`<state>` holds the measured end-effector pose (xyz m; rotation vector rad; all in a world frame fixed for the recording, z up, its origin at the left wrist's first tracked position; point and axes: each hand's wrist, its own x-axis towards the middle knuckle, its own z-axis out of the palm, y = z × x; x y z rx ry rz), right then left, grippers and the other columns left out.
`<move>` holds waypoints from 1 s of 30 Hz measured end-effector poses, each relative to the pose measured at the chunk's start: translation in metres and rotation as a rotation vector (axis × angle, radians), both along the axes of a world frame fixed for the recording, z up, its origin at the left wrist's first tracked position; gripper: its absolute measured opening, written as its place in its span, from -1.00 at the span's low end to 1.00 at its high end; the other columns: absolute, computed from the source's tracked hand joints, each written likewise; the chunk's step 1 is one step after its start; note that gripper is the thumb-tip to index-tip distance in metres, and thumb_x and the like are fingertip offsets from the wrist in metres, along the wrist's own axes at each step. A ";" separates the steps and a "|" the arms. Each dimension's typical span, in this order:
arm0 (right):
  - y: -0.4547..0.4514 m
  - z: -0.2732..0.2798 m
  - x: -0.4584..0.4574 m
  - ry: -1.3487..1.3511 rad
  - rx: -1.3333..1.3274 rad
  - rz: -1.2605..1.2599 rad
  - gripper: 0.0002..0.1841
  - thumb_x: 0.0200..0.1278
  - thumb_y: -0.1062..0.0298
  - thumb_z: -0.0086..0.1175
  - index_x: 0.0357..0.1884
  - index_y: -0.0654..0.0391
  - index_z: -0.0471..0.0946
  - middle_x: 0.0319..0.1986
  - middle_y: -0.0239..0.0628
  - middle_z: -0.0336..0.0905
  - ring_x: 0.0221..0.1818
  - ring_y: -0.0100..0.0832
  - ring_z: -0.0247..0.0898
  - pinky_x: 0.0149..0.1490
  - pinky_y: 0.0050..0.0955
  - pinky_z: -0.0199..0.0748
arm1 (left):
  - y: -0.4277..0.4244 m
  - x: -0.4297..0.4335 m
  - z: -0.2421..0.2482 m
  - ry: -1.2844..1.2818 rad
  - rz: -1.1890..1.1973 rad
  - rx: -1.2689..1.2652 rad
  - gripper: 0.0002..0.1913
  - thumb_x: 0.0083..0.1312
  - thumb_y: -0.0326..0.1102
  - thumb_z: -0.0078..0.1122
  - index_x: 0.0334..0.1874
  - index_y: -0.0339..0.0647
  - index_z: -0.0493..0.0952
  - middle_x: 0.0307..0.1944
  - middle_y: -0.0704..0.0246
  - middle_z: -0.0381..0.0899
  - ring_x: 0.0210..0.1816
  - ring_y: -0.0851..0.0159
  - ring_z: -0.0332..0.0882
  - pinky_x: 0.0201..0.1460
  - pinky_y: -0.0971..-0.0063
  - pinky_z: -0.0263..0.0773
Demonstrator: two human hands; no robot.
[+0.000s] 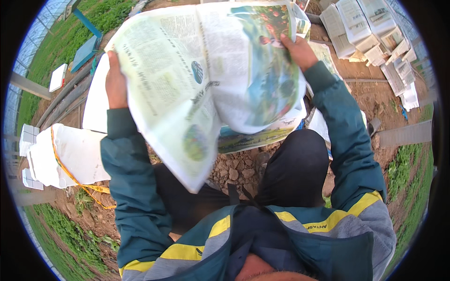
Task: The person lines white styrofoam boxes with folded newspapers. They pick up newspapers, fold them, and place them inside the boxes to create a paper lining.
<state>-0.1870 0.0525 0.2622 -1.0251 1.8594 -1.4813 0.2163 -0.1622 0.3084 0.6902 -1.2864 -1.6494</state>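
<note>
A large printed newspaper sheet [168,66] is spread open between my two hands, its near part hanging down in a point. My left hand [117,82] grips its left edge, thumb on top. My right hand [300,51] holds the sheet near its right edge over a colour picture. Below the sheet, more printed paper [258,138] with a landscape picture shows in front of my knees. Most of what lies under the sheet is hidden. A white panel [95,100], perhaps foam, stands just beside my left wrist.
A white foam box [75,154] with an orange strap [59,163] is at left. Newspaper stacks [355,30] lie on soil at right. A blue platform scale [85,52], pipes [68,96] and green crop rows [109,15] are further off. Stones [233,172] lie between my feet.
</note>
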 end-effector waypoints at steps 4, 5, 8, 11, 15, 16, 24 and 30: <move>0.031 -0.045 -0.068 0.137 0.232 -0.034 -0.50 0.44 -0.04 0.08 -0.02 0.31 0.62 -0.25 -0.32 0.65 -0.27 -0.52 0.44 -0.08 -0.42 0.42 | -0.046 0.011 -0.060 -0.272 -0.038 0.016 -0.32 0.50 0.19 -0.08 0.14 -0.46 0.52 0.01 0.21 0.65 -0.03 0.30 0.60 0.09 0.45 0.47; 0.036 -0.056 -0.076 0.201 0.230 -0.013 -0.50 0.44 -0.04 0.08 -0.02 0.31 0.62 -0.25 -0.32 0.65 -0.27 -0.52 0.45 -0.08 -0.41 0.42 | -0.052 0.008 -0.082 -0.387 -0.007 -0.049 -0.33 0.50 0.19 -0.05 0.11 -0.47 0.55 0.01 0.23 0.65 -0.02 0.32 0.59 0.11 0.46 0.45; 0.046 -0.090 -0.089 0.279 0.341 -0.015 -0.51 0.43 -0.07 0.07 -0.02 0.24 0.63 -0.23 -0.23 0.68 -0.24 -0.35 0.54 -0.02 -0.33 0.44 | -0.066 0.002 -0.140 -0.560 -0.040 -0.173 -0.34 0.45 0.25 0.00 -0.02 -0.37 0.63 -0.08 0.31 0.65 -0.17 0.40 0.56 -0.06 0.51 0.45; 0.050 -0.120 -0.096 0.483 0.400 -0.149 -0.51 0.41 -0.06 0.08 0.03 0.21 0.60 -0.20 -0.12 0.69 -0.18 -0.17 0.59 0.03 -0.27 0.46 | -0.081 0.004 -0.164 -0.768 -0.076 0.022 -0.37 0.45 0.27 -0.04 -0.03 -0.29 0.62 -0.19 0.34 0.64 -0.35 0.44 0.55 -0.30 0.56 0.45; 0.081 -0.138 -0.111 0.603 0.351 -0.350 -0.52 0.40 0.00 0.09 0.20 0.09 0.49 -0.02 -0.06 0.57 -0.06 -0.10 0.57 0.10 -0.24 0.47 | -0.062 0.013 -0.171 -0.797 0.127 -0.138 -0.37 0.51 0.18 -0.13 0.32 -0.26 0.38 0.13 0.15 0.52 -0.15 0.25 0.64 -0.15 0.38 0.57; 0.096 -0.136 -0.115 0.687 0.341 -0.374 -0.54 0.40 0.07 0.09 0.26 0.02 0.46 0.13 -0.07 0.47 0.01 -0.10 0.54 0.14 -0.23 0.46 | -0.051 0.019 -0.172 -0.890 0.078 -0.283 -0.43 0.49 0.10 -0.07 0.34 -0.19 0.38 0.18 0.13 0.48 -0.02 0.20 0.55 0.00 0.35 0.48; 0.200 -0.140 -0.076 1.476 0.293 0.248 -0.27 0.09 0.57 0.11 0.36 -0.26 0.41 0.39 -0.31 0.24 0.34 -0.20 0.27 0.37 -0.25 0.32 | 0.021 0.072 -0.197 -1.127 -0.270 -1.580 -0.37 0.17 -0.32 0.35 0.34 0.24 0.44 0.49 0.24 0.12 0.48 0.10 0.15 0.50 0.14 0.15; 0.203 -0.129 -0.078 1.425 0.247 0.411 -0.32 0.03 0.60 0.10 0.25 -0.24 0.50 0.37 -0.33 0.28 0.36 -0.21 0.25 0.38 -0.21 0.30 | 0.020 0.074 -0.194 -1.066 -0.369 -1.664 -0.45 0.20 -0.42 0.29 0.26 0.24 0.51 0.48 0.26 0.19 0.49 0.08 0.12 0.51 0.11 0.14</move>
